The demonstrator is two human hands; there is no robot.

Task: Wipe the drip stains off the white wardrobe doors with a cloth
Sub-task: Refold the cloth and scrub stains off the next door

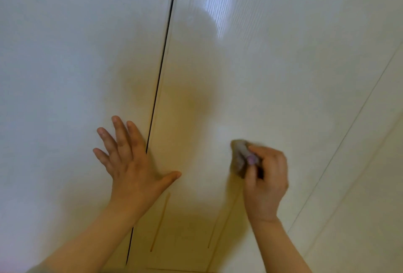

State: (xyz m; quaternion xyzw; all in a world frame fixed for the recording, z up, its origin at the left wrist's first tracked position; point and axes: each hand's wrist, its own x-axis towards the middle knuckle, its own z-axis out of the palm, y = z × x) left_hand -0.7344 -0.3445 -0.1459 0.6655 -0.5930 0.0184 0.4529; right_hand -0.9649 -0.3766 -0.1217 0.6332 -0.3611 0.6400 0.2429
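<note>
Right hand (265,182) grips the cloth (241,157) against the door (283,76); left hand (128,163) lies flat.

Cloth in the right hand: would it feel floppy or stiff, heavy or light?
Probably floppy: the cloth is wadded up in the grip of the right hand. Likely light, since one hand alone holds it against the wardrobe door. Its texture is too blurred to tell.

white wardrobe doors (65,54), dark seam (162,61), drip stains (160,222)
</note>
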